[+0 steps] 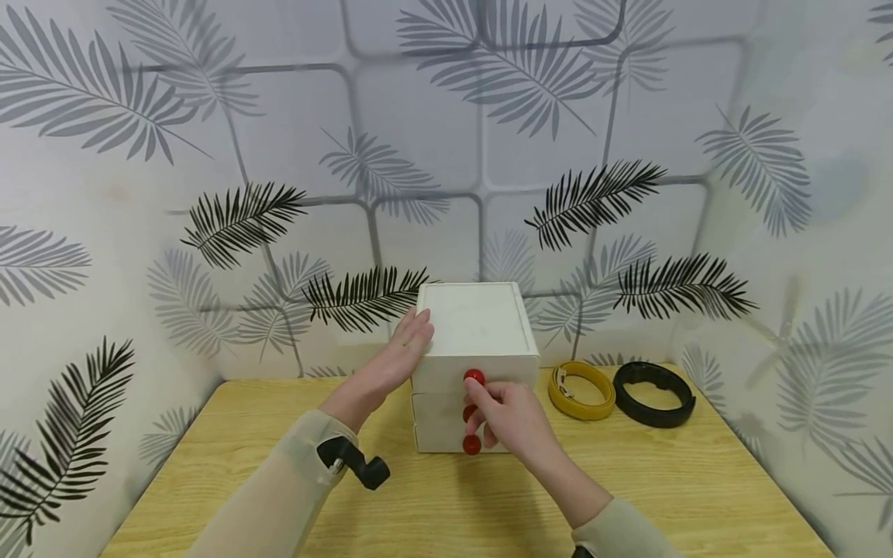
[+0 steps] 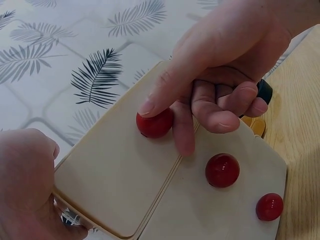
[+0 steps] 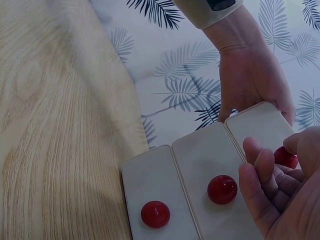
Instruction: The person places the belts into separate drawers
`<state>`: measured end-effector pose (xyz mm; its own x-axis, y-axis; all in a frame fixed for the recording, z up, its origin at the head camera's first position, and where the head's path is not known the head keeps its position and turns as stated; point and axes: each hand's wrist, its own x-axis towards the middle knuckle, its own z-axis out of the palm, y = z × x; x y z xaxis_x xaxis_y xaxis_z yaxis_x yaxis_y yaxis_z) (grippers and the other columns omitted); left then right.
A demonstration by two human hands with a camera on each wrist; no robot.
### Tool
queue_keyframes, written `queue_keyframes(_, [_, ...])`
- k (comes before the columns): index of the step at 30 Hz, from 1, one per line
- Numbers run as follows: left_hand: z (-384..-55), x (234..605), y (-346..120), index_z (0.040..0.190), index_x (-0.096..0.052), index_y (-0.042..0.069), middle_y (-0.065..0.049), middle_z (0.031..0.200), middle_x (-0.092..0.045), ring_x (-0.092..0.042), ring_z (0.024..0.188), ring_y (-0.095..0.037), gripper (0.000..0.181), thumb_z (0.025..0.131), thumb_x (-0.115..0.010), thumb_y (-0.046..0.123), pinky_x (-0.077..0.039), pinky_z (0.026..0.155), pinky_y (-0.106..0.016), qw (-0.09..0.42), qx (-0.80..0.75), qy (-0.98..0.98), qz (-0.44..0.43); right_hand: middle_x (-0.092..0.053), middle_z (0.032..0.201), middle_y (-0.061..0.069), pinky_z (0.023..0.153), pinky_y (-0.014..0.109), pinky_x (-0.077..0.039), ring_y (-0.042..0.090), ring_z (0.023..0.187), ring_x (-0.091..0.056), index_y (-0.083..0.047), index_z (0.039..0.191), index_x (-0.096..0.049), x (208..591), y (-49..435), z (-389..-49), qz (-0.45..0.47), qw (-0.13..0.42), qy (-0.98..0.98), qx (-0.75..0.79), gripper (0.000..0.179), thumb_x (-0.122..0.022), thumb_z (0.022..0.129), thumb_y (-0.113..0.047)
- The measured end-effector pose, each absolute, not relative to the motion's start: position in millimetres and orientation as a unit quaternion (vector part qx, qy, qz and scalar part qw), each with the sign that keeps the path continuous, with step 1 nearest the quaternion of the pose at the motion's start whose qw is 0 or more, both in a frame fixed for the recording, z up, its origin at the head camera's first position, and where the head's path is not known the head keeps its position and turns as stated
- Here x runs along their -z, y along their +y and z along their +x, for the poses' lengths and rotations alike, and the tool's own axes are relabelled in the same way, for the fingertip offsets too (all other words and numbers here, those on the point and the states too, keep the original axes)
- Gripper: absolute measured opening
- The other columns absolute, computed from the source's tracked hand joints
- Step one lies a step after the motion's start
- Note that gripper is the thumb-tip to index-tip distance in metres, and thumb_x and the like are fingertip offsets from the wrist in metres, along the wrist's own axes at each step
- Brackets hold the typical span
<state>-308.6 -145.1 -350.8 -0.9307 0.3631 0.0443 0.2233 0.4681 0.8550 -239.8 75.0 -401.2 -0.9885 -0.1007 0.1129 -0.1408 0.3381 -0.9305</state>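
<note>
A small white three-drawer cabinet [image 1: 477, 318] stands at the back of the table, each drawer front bearing a round red knob. My right hand [image 1: 512, 415] pinches the top knob [image 2: 154, 124] between thumb and index finger, the other fingers loosely curled. Below it sit the middle knob [image 2: 222, 170] and the bottom knob [image 2: 269, 207], both untouched in the left wrist view. With fingers extended, my left hand [image 1: 394, 360] rests against the cabinet's upper left side. From the right wrist view, the left hand [image 3: 255, 82] is beside the top drawer.
On the wooden table [image 1: 279, 434], a rolled yellow belt [image 1: 589, 411] and a rolled black belt [image 1: 659, 417] lie right of the cabinet. A leaf-patterned wall [image 1: 432, 155] rises close behind and on both sides.
</note>
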Motion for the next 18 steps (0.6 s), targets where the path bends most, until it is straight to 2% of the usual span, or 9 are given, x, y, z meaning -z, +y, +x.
queue_keyframes(6, [-307.3, 350.9, -142.9, 0.179, -0.012, 0.015, -0.005, 0.185, 0.010, 0.011, 0.169, -0.028, 0.070, 0.120, -0.028, 0.050, -0.004, 0.134, -0.061, 0.063, -0.492, 0.852, 0.170, -0.073, 0.069, 0.005, 0.053, 0.031, -0.053, 0.039, 0.057, -0.068, 0.000, 0.097, -0.081, 402.0, 74.9, -241.3, 0.072, 0.018, -0.819, -0.569, 0.045, -0.066, 0.112, -0.040])
queue_keyframes(12, [-305.7, 348.4, -139.7, 0.179, -0.012, 0.014, -0.005, 0.185, 0.011, 0.011, 0.169, -0.027, 0.069, 0.120, -0.028, 0.048, -0.003, 0.134, -0.060, 0.058, -0.483, 0.858, 0.166, -0.073, 0.069, 0.005, 0.053, 0.030, -0.053, 0.028, 0.053, -0.064, -0.002, 0.096, -0.080, 402.3, 76.5, -244.4, 0.068, 0.027, -0.819, -0.569, 0.043, -0.066, 0.112, -0.039])
queue_keyframes(18, [-306.5, 349.5, -136.7, 0.179, -0.012, 0.014, -0.005, 0.185, 0.011, 0.011, 0.170, -0.028, 0.069, 0.120, -0.030, 0.046, -0.003, 0.134, -0.061, 0.050, -0.477, 0.862, 0.164, -0.073, 0.069, 0.004, 0.053, 0.031, -0.053, 0.028, 0.053, -0.065, -0.003, 0.093, -0.081, 403.2, 78.9, -246.5, 0.072, 0.031, -0.822, -0.564, 0.043, -0.066, 0.112, -0.039])
